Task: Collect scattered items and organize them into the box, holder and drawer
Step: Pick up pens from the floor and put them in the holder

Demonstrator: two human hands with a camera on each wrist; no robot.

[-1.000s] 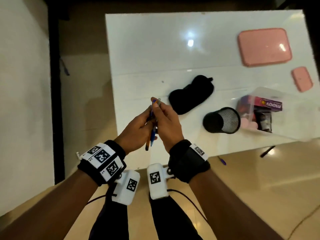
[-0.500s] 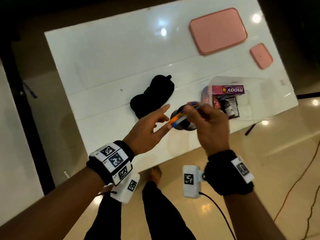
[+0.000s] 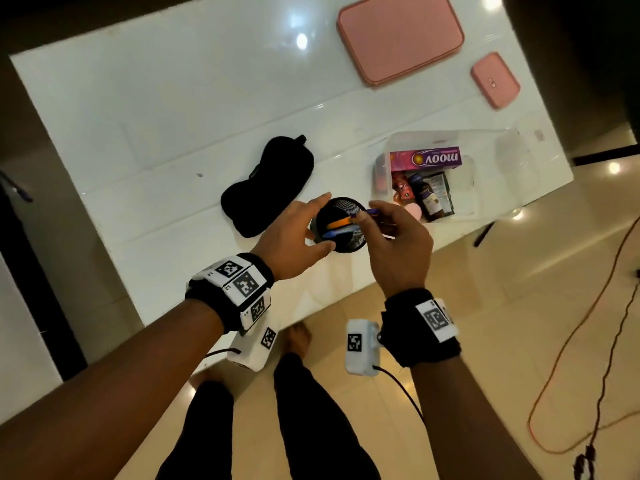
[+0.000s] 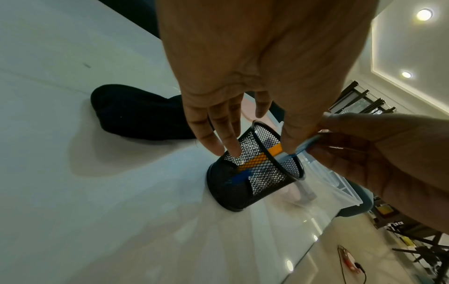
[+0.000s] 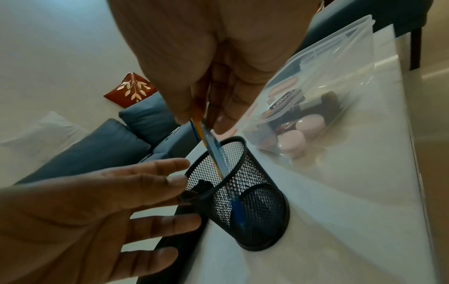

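Observation:
A black mesh pen holder stands near the white table's front edge. My right hand pinches an orange pen and a blue pen by their upper ends. Their lower ends sit inside the holder. My left hand is flat and holds nothing, its straight fingers close to the holder's left rim. A clear plastic box with a purple carton, bottles and pink round items stands just right of the holder.
A black eye mask lies left of the holder. A large pink case and a small pink case lie at the table's far right. On the floor, a dark pen lies by the table edge, with an orange cable further right.
The pens passed from both hands into my right hand alone, which carried them right and lowered them into the holder. My left hand let go, opened and followed to the holder's rim.

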